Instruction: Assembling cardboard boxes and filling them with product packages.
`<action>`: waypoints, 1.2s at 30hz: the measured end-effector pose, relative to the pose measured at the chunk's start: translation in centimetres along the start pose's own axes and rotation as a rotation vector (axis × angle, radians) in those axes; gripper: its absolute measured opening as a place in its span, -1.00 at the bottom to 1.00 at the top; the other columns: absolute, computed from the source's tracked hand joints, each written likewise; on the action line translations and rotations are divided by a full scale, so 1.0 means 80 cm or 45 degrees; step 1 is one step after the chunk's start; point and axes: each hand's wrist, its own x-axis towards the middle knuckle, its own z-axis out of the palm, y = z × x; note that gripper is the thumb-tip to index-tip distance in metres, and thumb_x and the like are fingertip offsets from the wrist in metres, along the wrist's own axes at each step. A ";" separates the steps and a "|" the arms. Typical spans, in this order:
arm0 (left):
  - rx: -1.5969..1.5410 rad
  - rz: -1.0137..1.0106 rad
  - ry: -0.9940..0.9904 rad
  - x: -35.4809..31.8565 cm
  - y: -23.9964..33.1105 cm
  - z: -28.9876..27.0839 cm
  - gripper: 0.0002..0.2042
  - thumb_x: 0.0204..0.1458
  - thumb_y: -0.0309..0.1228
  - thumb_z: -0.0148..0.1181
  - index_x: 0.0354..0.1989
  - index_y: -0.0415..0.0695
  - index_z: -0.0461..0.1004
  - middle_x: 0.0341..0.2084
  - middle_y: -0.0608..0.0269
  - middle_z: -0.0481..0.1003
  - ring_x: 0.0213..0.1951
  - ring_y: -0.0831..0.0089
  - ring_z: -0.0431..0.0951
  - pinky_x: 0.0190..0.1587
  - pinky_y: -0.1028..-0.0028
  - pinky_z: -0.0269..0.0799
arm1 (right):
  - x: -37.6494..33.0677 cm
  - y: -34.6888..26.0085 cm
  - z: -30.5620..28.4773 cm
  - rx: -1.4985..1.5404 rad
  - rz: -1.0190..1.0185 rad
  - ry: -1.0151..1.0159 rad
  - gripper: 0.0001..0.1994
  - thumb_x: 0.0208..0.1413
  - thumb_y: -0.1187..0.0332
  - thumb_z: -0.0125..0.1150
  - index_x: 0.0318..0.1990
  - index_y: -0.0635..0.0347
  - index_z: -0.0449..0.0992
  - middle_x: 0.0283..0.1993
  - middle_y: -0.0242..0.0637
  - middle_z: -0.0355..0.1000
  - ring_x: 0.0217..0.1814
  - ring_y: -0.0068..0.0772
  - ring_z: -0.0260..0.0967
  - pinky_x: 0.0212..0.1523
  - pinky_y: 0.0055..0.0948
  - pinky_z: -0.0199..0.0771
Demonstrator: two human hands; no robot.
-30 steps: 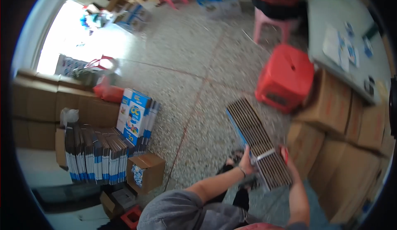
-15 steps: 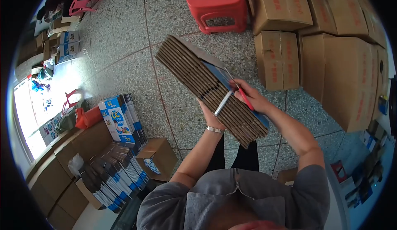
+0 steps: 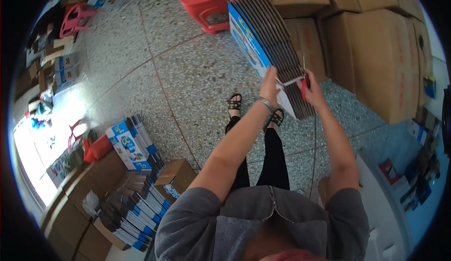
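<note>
A bundle of flattened cardboard boxes [image 3: 277,40] is held up off the floor, tilted, with its brown folded edges facing up and a blue-and-white printed side toward the left. A white strap [image 3: 294,80] runs round it near its lower end. Against the printed side, close to the strap, my left hand [image 3: 269,88] grips the bundle. On the opposite side my right hand [image 3: 314,95] holds red-handled scissors [image 3: 304,92], their blades pointing away from me along the bundle's edge. Some fingers of my right hand are hidden behind the handles and the bundle.
A red plastic stool [image 3: 206,2] stands just left of the bundle's far end. Large brown cartons [image 3: 380,63] are stacked along the right. At the lower left are more flattened printed boxes [image 3: 134,146] and a small open carton [image 3: 174,179]. A pink chair [image 3: 75,21] stands far left.
Both hands have carried the bundle away from me and to the right, toward the cartons. It has turned, so its printed side now shows on the left. The scissors remain in my right hand.
</note>
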 end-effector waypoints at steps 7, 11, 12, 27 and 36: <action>1.059 0.962 0.054 0.000 -0.029 0.008 -0.56 0.02 -0.27 0.26 0.08 -0.10 0.38 -0.01 0.14 0.42 -0.01 0.25 0.45 -0.07 0.27 0.45 | -0.033 -0.026 -0.090 -0.247 -0.007 0.041 -0.41 0.01 0.15 0.33 0.15 0.17 0.26 -0.05 -0.11 0.42 0.00 -0.14 0.41 0.01 -0.28 0.37; 1.920 1.542 0.087 0.007 -0.052 0.021 -0.60 -0.23 -0.35 0.39 -0.15 -0.06 0.45 -0.27 0.14 0.34 -0.16 0.13 0.41 -0.23 0.20 0.43 | -0.076 -0.048 -0.095 -0.695 -0.107 -0.077 -0.50 -0.01 -0.01 0.28 -0.02 0.07 0.33 -0.09 -0.15 0.44 -0.11 -0.18 0.47 -0.14 -0.31 0.43; 2.050 1.491 0.183 0.011 -0.054 0.024 -0.63 -0.25 -0.34 0.41 -0.20 -0.05 0.46 -0.25 0.15 0.33 -0.13 0.13 0.39 -0.22 0.19 0.43 | -0.082 -0.044 -0.091 -0.764 -0.182 -0.042 -0.51 -0.01 -0.06 0.25 -0.04 0.03 0.33 -0.17 -0.17 0.48 -0.20 -0.16 0.50 -0.24 -0.27 0.45; 2.243 1.078 -0.040 0.047 -0.037 0.025 -0.86 -0.19 -0.42 0.34 -0.49 -0.11 0.48 -0.24 0.07 0.29 -0.05 0.02 0.30 -0.03 0.19 0.36 | -0.079 -0.031 -0.060 0.512 0.766 -0.691 -0.45 0.08 -0.20 0.12 -0.08 0.14 0.38 -0.47 -0.45 0.35 -0.51 -0.68 0.34 -0.53 -0.63 0.25; 2.434 1.333 -0.144 0.060 -0.040 0.038 -0.86 -0.13 -0.37 0.15 -0.46 -0.17 0.50 -0.38 0.07 0.42 -0.14 0.05 0.32 -0.11 0.22 0.28 | -0.046 -0.018 -0.050 0.752 0.523 -0.532 -0.66 0.17 0.01 0.14 -0.32 0.12 0.42 -0.51 -0.46 0.33 -0.53 -0.63 0.30 -0.51 -0.57 0.29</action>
